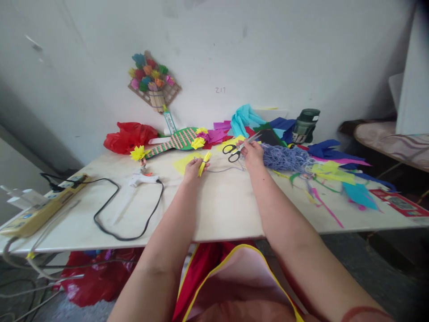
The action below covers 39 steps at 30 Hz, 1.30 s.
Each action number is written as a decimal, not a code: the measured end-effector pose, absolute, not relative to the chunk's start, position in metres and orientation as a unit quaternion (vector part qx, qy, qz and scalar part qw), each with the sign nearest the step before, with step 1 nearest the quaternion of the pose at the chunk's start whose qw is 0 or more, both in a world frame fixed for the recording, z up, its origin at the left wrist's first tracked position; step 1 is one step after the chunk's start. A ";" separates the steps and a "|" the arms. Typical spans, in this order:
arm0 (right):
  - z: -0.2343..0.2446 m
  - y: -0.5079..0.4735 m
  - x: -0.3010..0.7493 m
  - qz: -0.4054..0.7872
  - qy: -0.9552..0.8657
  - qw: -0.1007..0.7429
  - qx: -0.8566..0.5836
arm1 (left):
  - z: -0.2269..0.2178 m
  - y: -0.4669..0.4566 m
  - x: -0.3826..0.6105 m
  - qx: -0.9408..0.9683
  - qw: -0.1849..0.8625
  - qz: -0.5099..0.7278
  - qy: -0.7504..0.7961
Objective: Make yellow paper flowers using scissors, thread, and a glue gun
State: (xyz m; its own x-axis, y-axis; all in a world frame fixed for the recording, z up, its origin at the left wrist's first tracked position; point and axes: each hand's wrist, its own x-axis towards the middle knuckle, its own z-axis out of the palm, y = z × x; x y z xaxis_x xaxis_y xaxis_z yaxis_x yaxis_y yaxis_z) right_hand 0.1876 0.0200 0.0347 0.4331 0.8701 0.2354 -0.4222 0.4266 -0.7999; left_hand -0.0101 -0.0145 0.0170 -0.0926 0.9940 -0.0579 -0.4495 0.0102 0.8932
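My left hand [193,170] is closed on a small bundle of yellow crepe paper [204,164], pinched between the fingers. From the bundle a thin purplish string [228,170] trails right across the tabletop. My right hand [252,153] is closed around the middle of a pair of scissors [233,156]; their black handle loops stick out to the left and the blades point up and right. Close beside the right hand lies a tangled heap of purple yarn [284,157]. Flat yellow paper [184,163] rests behind the left hand.
A white hot glue gun [142,179] with a looping black cord lies left, near a yellow power strip [47,205]. Behind are a green lute-shaped craft [182,139], red tissue [129,137], colourful crepe paper [246,118] and a dark bottle [306,125]. Paper scraps [360,195] lie right.
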 end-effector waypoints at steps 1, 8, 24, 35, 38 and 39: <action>0.035 0.018 0.186 0.444 -0.323 0.770 -0.324 | 0.018 -0.015 -0.011 0.328 0.598 0.619 0.390; 0.040 0.007 0.165 0.539 -0.325 0.719 -0.295 | 0.016 -0.017 -0.009 0.344 0.645 0.599 0.328; 0.033 -0.006 0.140 0.678 -0.454 0.506 -0.279 | 0.020 -0.013 -0.011 0.244 0.690 0.632 0.256; 0.023 -0.005 0.139 0.660 -0.536 0.496 -0.178 | 0.026 -0.018 -0.011 0.194 0.738 0.609 0.216; 0.022 -0.006 0.135 0.649 -0.531 0.514 -0.181 | 0.028 -0.020 -0.010 0.195 0.734 0.608 0.230; 0.023 -0.006 0.133 0.643 -0.528 0.524 -0.183 | 0.029 -0.021 -0.009 0.197 0.735 0.605 0.235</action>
State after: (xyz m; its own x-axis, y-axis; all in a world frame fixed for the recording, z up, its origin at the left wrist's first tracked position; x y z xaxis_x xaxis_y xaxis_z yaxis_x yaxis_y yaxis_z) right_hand 0.1333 -0.0059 0.0226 -0.3841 0.8668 0.3179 -0.4806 0.1063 -0.8705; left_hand -0.0091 -0.0213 0.0287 0.1586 0.9814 -0.1077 -0.7967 0.1917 0.5731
